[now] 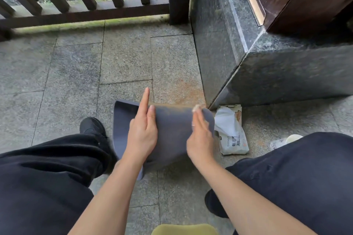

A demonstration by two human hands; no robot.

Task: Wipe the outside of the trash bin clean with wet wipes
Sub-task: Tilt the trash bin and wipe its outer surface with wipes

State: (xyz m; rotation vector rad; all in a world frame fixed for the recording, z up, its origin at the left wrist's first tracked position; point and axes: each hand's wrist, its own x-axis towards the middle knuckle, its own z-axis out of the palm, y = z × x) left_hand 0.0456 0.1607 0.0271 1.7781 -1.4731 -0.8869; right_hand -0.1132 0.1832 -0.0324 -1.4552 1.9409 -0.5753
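We reach both bare forearms forward from the near edge. Our left hand (142,129) lies flat, palm down, index finger stretched far ahead, the others together. Our right hand (200,135) sits just to its right, blurred, fingers extended and pressed down.

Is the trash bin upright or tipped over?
Tipped over. The trash bin lies on its side on the floor, left hand steadying it while the right hand presses a wet wipe on it.

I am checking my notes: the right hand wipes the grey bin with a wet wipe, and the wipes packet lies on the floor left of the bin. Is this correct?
Not quite. In the head view the wipes packet lies on the floor right of the grey bin, not left. The right hand does wipe it with a wet wipe.
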